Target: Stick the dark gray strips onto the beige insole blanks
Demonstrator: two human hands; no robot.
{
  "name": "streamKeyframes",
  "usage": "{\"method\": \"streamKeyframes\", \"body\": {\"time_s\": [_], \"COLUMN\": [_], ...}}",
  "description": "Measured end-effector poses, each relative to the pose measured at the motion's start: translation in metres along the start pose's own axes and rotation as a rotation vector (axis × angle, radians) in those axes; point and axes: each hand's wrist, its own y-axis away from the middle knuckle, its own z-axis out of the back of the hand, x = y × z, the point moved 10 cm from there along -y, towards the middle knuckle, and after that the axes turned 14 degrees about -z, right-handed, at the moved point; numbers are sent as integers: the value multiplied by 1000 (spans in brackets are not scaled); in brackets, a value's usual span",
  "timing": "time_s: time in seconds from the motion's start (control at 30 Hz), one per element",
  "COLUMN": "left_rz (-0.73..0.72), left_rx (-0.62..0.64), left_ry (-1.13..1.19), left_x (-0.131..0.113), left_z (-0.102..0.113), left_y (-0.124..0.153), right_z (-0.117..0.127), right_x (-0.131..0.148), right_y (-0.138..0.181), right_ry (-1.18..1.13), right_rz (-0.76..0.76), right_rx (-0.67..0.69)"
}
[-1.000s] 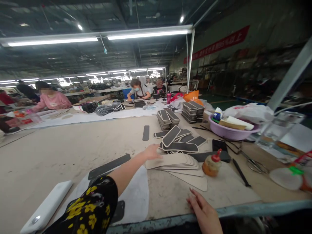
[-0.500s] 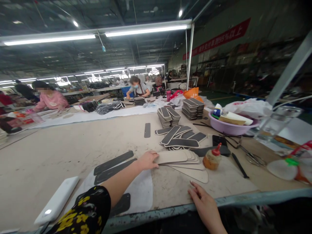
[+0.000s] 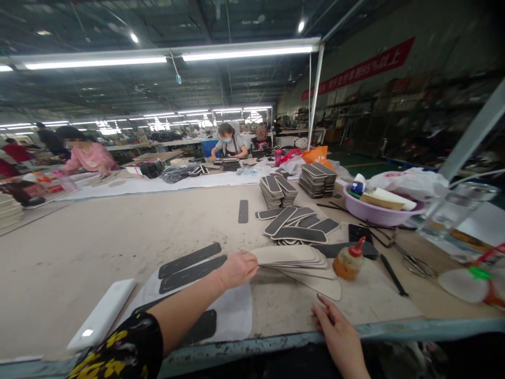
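My left hand (image 3: 238, 269) pinches the left end of a fanned stack of beige strips (image 3: 290, 256) with rounded ends. Its fingers are closed on the top strip or strips; how many cannot be told. Under my left forearm, dark grey strips (image 3: 189, 261) lie side by side on a white sheet (image 3: 240, 310). My right hand (image 3: 340, 334) hangs over the table's front edge with thumb and fingers a little apart, holding nothing. A glue bottle (image 3: 349, 261) with a red nozzle stands just right of the beige strips.
Beyond the strips lie loose dark panels with pale borders (image 3: 300, 235) and neat stacks of them (image 3: 276, 192). On the right are a purple basin (image 3: 374, 212), scissors (image 3: 418, 264) and a black pen-like tool (image 3: 393, 275). A white box-shaped device (image 3: 103, 315) lies left. Co-workers sit across the table.
My left hand's fingers have closed into a pinch at the strips' left end, where they lay flatter before. The view has shifted slightly; my right hand has stayed by the edge.
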Motion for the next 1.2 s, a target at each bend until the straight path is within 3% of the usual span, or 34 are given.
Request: {"method": "streamKeyframes", "body": {"time_s": [0.13, 0.2, 0.27, 0.33, 0.47, 0.6, 0.7, 0.83, 0.97, 1.2], "left_rz": [-234, -277, -269, -151, 324, 508, 599, 666, 678, 531], "left_rx": [50, 79, 79, 39, -23, 9, 76, 168, 234, 337], "left_ry": [-191, -166, -87, -25, -78, -150, -185, -225, -270, -310], "left_x": [-60, -76, -74, -47, 66, 156, 201, 234, 252, 250], "left_z": [-25, -37, -39, -27, 7, 16, 5, -15, -29, -33], "left_y": [32, 43, 44, 35, 15, -5, -15, -23, -29, -38], "right_z": [6, 10, 13, 13, 7, -7, -18, -22, -22, -15], "right_x": [-7, -10, -12, -9, 14, 35, 42, 45, 45, 51], "right_y": [-3, -5, -6, -3, 17, 34, 36, 34, 29, 29], "right_ry": [43, 94, 159, 219, 338, 530, 660, 727, 744, 683], "right_rz": [9, 46, 108, 223, 588, 881, 1010, 1088, 1092, 1031], "right_rx": [-79, -136, -199, -245, -334, -389, -387, -413, -434, -405]}}
